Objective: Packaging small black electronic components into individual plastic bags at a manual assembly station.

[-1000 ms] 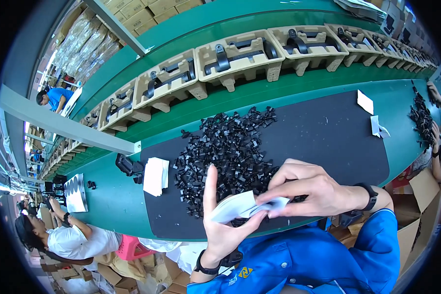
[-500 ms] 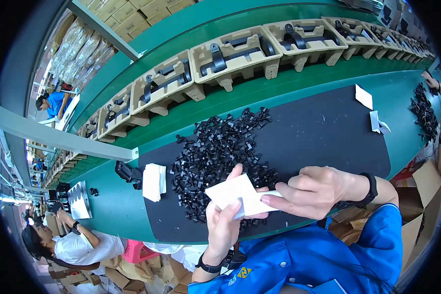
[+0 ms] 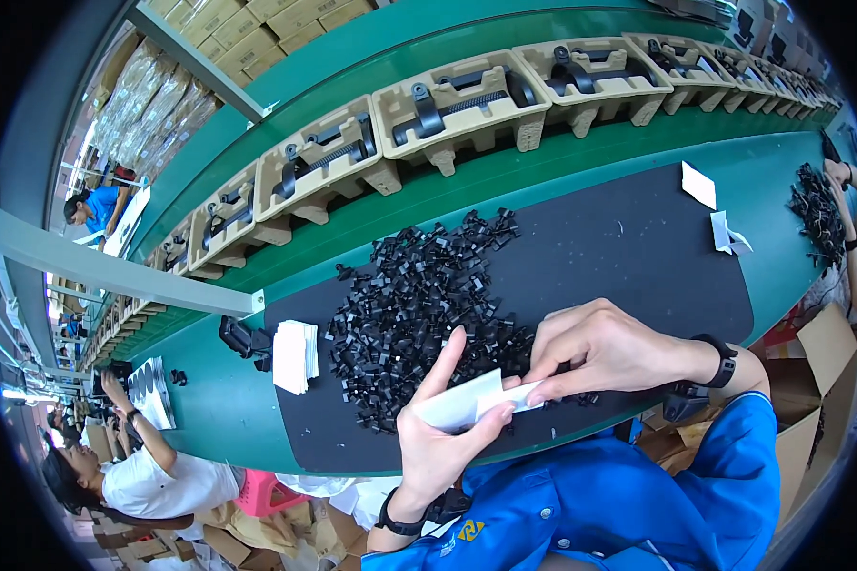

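Note:
A folded white paper sheet (image 3: 465, 403) is held in front of me, above the near edge of a black mat (image 3: 628, 247). Along its lower edge, my left hand (image 3: 433, 443) grips it, thumb on the near side and index finger pointing up. My right hand (image 3: 600, 350) pinches the paper's narrow right end between thumb and fingers. Just beyond both hands spreads a pile of small black plastic parts (image 3: 414, 305). To the left of the pile lies a stack of white sheets (image 3: 295, 357).
Pulp trays (image 3: 462, 100) holding black tube-like parts line the green conveyor beyond the mat. A flat white sheet (image 3: 698, 185) and a folded one (image 3: 728, 233) lie at right. An open carton (image 3: 824, 357) stands lower right. Co-workers sit at left and far right.
The paper, broadly facing up before, is now folded narrower and tilted. My left index finger has straightened upward, and my right hand has turned into a pinch at the paper's end.

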Demonstrator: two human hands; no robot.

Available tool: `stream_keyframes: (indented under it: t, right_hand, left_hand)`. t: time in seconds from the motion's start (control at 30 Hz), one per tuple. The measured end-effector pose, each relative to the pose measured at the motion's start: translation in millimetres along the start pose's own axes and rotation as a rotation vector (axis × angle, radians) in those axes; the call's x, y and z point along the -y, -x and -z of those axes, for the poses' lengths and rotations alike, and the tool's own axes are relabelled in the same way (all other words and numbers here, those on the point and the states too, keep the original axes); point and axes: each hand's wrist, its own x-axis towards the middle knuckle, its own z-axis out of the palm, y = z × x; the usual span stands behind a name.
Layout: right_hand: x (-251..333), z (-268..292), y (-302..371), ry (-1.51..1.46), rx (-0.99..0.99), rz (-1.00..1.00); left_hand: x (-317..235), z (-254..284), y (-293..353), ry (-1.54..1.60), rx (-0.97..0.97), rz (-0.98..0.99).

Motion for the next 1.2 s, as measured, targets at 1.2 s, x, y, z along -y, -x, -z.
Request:
stream_keyframes:
  t: [1.2]
  right_hand:
    - [-175.6, 381.5, 34.9, 1.408, -1.088, -0.877]
  left_hand:
    - [-62.3, -43.1, -90.5, -0.193, -0.807, -0.057]
